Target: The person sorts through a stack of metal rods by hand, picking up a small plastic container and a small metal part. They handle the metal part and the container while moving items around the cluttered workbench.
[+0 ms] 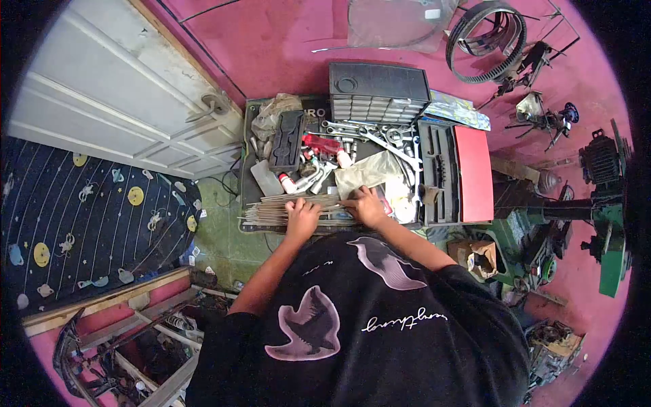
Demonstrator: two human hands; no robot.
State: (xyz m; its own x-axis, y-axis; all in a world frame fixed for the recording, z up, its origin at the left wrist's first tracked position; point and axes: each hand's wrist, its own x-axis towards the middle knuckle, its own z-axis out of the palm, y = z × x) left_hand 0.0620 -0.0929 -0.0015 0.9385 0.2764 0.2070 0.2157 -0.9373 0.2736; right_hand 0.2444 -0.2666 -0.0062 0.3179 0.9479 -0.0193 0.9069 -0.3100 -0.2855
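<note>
The bundle of thin metal rods (281, 209) lies flat, running left to right along the near edge of a black tool tray (248, 159) on the pink floor (285, 41).

The left hand (302, 216) rests palm down on the middle of the bundle, fingers bent over the rods. The right hand (367, 205) sits at the right end of the bundle, knuckles up and fingers curled down onto the rod tips. Whether either hand actually grips the rods cannot be determined. The two hands are near each other but apart.

A crumpled clear plastic bag (369, 171) lies just beyond the right hand. Behind the rods the tray holds a red tool (322, 143), a flat black case (287, 139) and a row of wrenches (369, 130). An open socket box (378, 83) stands at the far edge. A case with a red lid (473, 173) lies to the right of the tray.

A white door (115, 88) lies to the left, and a toothed belt (485, 42) lies well apart at the upper right.
</note>
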